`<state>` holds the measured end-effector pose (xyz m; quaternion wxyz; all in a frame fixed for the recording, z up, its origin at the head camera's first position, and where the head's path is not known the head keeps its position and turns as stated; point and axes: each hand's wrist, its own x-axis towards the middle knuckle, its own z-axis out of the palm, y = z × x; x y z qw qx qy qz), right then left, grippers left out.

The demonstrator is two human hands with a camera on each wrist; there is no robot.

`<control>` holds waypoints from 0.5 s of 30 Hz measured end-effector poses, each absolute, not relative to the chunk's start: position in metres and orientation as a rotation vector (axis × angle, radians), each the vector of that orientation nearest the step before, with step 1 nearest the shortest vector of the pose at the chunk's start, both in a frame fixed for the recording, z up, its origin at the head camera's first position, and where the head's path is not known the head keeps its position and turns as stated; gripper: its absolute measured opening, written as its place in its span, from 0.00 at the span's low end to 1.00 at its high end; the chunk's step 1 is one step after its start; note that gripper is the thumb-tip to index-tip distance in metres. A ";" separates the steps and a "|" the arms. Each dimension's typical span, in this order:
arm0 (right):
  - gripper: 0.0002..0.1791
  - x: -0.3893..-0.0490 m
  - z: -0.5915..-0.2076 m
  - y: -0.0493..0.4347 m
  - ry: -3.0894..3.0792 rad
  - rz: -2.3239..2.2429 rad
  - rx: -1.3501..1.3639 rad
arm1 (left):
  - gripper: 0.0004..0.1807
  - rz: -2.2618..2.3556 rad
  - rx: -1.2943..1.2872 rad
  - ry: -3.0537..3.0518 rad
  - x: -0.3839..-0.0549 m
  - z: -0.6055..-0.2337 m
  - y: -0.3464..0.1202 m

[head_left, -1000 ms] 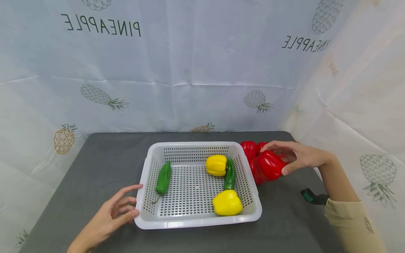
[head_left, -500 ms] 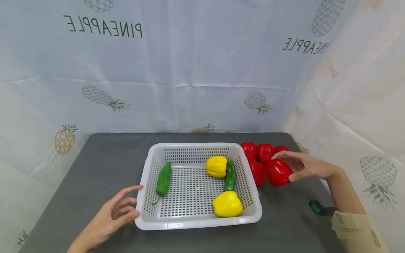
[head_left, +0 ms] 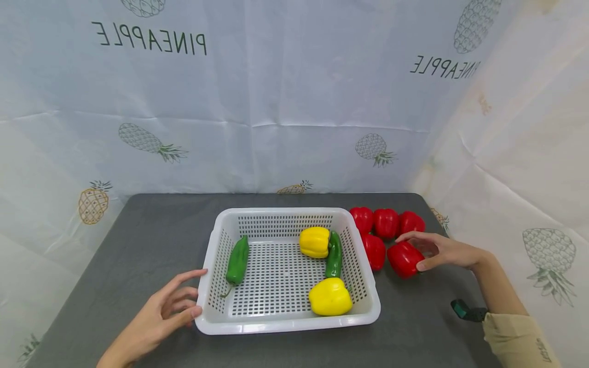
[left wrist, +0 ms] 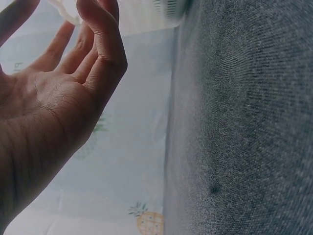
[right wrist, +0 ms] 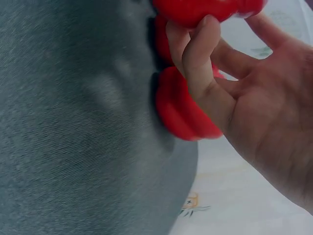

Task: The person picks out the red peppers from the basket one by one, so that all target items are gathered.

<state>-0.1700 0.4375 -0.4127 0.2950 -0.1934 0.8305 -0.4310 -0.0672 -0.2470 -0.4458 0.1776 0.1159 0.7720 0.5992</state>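
Note:
A white perforated plastic basket [head_left: 257, 327] sits on the grey table. My left hand [head_left: 158, 314] is at its left side, index fingertip and thumb touching the rim, fingers relaxed. In the right wrist view, my right hand [right wrist: 264, 93] holds a red bell pepper [right wrist: 205, 10] between fingers and thumb. In the head view that red bell pepper [head_left: 403, 259] is low over the table, right of the basket. Inside the basket are a long green pepper [head_left: 238, 260] on the left, a darker green one [head_left: 334, 255] on the right, and two yellow bell peppers [head_left: 330, 296].
Several other red bell peppers [head_left: 385, 223] stand grouped at the basket's right back corner, one against its right wall. A dark strap [head_left: 467, 311] shows by the right forearm. A pineapple-print sheet [head_left: 276, 102] hangs behind the table [head_left: 161, 235] and along its sides.
My right hand has carried the red bell pepper away from the group, rightward and then nearer and lower, uncovering the peppers behind. The left hand and basket have stayed put.

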 end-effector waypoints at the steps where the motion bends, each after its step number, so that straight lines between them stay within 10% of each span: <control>1: 0.42 -0.171 -0.415 0.438 2.211 -1.136 -0.505 | 0.37 1.695 0.332 2.187 -0.067 -0.446 -0.247; 15: 0.42 -0.176 -0.432 0.438 2.250 -1.041 -0.444 | 0.37 1.726 0.377 2.164 -0.071 -0.454 -0.252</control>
